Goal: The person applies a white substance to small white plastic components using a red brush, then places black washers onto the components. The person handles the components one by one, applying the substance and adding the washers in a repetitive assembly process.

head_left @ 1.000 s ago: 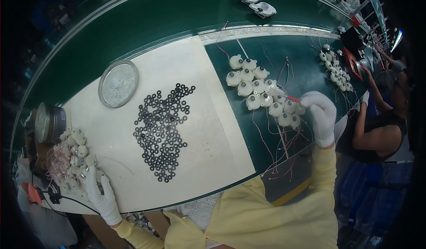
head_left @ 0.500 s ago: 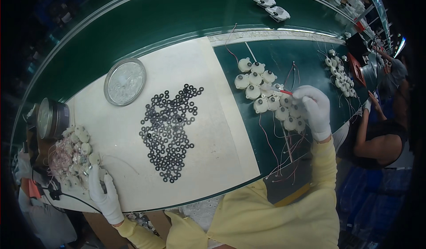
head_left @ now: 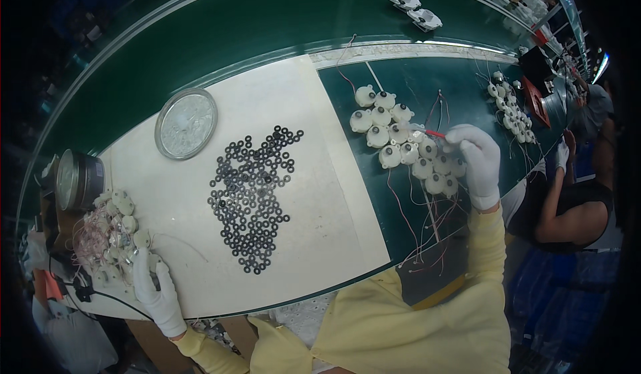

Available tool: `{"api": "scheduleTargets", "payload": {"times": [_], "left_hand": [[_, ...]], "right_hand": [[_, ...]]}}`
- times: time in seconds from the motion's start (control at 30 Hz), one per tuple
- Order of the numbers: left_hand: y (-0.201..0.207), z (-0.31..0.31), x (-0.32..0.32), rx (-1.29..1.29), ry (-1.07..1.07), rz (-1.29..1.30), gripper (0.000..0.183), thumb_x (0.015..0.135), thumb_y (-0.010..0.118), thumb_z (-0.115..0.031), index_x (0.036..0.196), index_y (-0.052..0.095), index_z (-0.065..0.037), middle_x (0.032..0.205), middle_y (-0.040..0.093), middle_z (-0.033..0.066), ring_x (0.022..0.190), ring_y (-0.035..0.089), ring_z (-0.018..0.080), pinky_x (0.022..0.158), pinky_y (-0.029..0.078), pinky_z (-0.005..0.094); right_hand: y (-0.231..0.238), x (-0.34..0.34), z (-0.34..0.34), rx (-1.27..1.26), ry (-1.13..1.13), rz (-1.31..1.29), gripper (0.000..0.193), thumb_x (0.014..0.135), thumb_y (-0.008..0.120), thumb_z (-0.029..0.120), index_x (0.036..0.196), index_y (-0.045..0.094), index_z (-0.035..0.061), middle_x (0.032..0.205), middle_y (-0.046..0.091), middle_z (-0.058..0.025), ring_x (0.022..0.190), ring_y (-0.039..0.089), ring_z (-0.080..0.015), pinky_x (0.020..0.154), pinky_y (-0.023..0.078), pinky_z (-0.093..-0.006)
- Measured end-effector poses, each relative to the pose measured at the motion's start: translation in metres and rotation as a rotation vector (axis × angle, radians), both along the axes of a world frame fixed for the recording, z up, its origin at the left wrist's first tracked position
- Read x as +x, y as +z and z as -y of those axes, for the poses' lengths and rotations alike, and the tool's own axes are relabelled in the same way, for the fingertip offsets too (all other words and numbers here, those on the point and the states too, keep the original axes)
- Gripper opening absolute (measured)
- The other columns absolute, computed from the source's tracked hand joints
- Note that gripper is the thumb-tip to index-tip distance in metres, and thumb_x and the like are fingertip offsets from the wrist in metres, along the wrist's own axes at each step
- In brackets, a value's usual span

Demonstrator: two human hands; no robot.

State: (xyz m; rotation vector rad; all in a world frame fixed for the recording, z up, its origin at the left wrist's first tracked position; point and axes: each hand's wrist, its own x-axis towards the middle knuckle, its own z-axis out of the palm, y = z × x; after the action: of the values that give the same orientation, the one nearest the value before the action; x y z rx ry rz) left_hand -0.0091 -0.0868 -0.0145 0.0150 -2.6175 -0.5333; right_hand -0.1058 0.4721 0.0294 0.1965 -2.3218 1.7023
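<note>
One slim red tool point(head_left: 435, 134), pinched in our right hand point(head_left: 478, 164): long axis nearly level, pointing left over white round parts point(head_left: 378, 136) on the green table point(head_left: 467, 97). Our left hand point(head_left: 157, 295): at the wired heap point(head_left: 100, 237); whether holding, we cannot tell.

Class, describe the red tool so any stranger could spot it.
Find the green surface right of the white sheet. At its nearer cluster of white parts, the gloved right hand holds a slim tool, set apart by its red colour.
</note>
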Motion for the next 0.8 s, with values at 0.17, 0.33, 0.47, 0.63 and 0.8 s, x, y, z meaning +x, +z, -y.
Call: {"api": "scheduleTargets", "payload": {"times": [0.17, 0.33, 0.47, 0.63, 0.8], "left_hand": [[0.001, 0.001, 0.001, 0.017, -0.012, 0.023, 0.044, 0.093, 0.057, 0.002, 0.137, 0.052, 0.000, 0.113, 0.060, 0.0092, 0.086, 0.058, 0.0131, 0.073, 0.050, 0.0254], [0.002, -0.001, 0.000, 0.038, -0.026, 0.003, 0.044, 0.093, 0.057, 0.002, 0.137, 0.052, 0.000, 0.111, 0.060, 0.0086, 0.085, 0.058, 0.0128, 0.071, 0.049, 0.0249], [0.002, -0.001, -0.001, 0.020, -0.024, -0.004, 0.044, 0.093, 0.057, 0.002, 0.137, 0.053, 0.000, 0.110, 0.060, 0.0085, 0.085, 0.058, 0.0126, 0.071, 0.049, 0.0248], [0.000, 0.000, 0.000, 0.047, -0.024, 0.005, 0.044, 0.093, 0.057, 0.002, 0.136, 0.053, 0.000, 0.108, 0.060, 0.0077, 0.083, 0.058, 0.0124, 0.071, 0.049, 0.0249], [0.002, 0.000, -0.001, 0.026, -0.031, 0.002, 0.044, 0.093, 0.057, 0.002, 0.136, 0.053, 0.000, 0.107, 0.060, 0.0076, 0.082, 0.058, 0.0124, 0.071, 0.049, 0.0250]], "right_hand": [[0.003, -0.004, 0.007, 0.040, 0.022, 0.027, 0.023, 0.086, 0.046, -0.005, 0.095, 0.067, -0.0057, 0.097, 0.068, -0.0119, 0.082, 0.063, -0.0154, 0.077, 0.051, -0.0277], [0.000, 0.004, -0.003, 0.048, 0.001, 0.041, 0.023, 0.086, 0.047, -0.004, 0.096, 0.067, -0.0056, 0.097, 0.068, -0.0118, 0.082, 0.063, -0.0154, 0.077, 0.051, -0.0278], [0.001, 0.007, -0.006, 0.047, 0.012, -0.010, 0.022, 0.087, 0.048, -0.003, 0.098, 0.067, -0.0056, 0.097, 0.068, -0.0121, 0.083, 0.063, -0.0155, 0.077, 0.051, -0.0282], [0.007, -0.007, 0.004, 0.032, 0.045, -0.029, 0.023, 0.090, 0.048, -0.001, 0.102, 0.066, -0.0059, 0.098, 0.068, -0.0117, 0.084, 0.063, -0.0146, 0.077, 0.051, -0.0275], [0.007, -0.027, 0.018, -0.023, 0.077, 0.034, 0.024, 0.094, 0.046, 0.000, 0.106, 0.066, -0.0057, 0.099, 0.068, -0.0101, 0.086, 0.062, -0.0130, 0.080, 0.050, -0.0260]]}}
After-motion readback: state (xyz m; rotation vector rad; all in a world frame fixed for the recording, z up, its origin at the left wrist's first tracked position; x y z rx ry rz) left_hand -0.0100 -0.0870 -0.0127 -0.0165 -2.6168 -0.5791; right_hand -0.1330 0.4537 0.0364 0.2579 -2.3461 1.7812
